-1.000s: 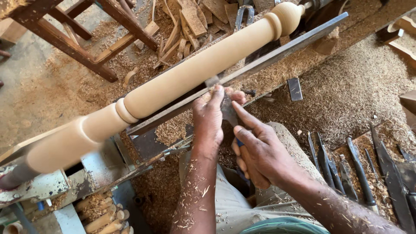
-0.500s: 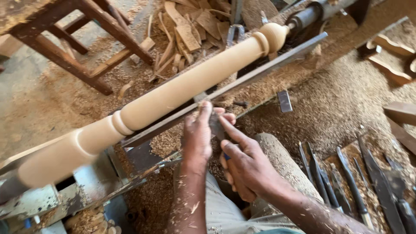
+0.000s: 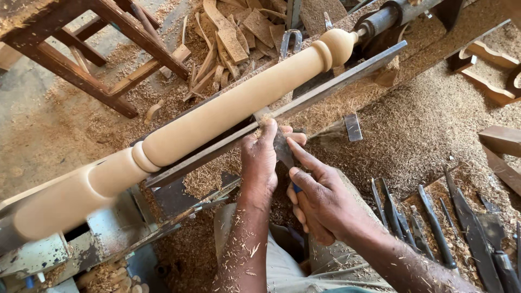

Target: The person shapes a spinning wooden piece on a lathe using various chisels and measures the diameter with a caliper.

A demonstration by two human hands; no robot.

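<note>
No real containers in this shot, closest thing is the lathe bed [image 3: 108, 233] at lower left, and it's carrying heaps of sawdust and curled shavings. Same stuff blankets the floor [image 3: 429, 125] on the right half of the frame.

The pale turned spindle [image 3: 233, 106] runs diagonally from lower left up to the rounded knob at upper centre, where it meets the dark metal lathe centre [image 3: 380, 19]. It looks a bit smeared at the lower-left end. A long flat metal tool rest [image 3: 331, 81] sits just below and alongside it.

The left hand [image 3: 260, 163] is in the middle of the frame, fingers wrapped down over the blade of a chisel [image 3: 282, 149], grip clamped on it right at the tool rest, touching the underside of the spindle. The right hand [image 3: 320, 203] is just below and right, its grip closed around the blue handle end, forefinger stretched along the blade.

A row of spare dark chisels [image 3: 434, 222] lies in the sawdust at lower right. Wood offcuts [image 3: 233, 32] pile up at top centre, wooden frame legs [image 3: 97, 59] at upper left.

Compared with half a second back, both hands and the chisel sit a touch further along the rest toward the knob end, same hold on the tool.
</note>
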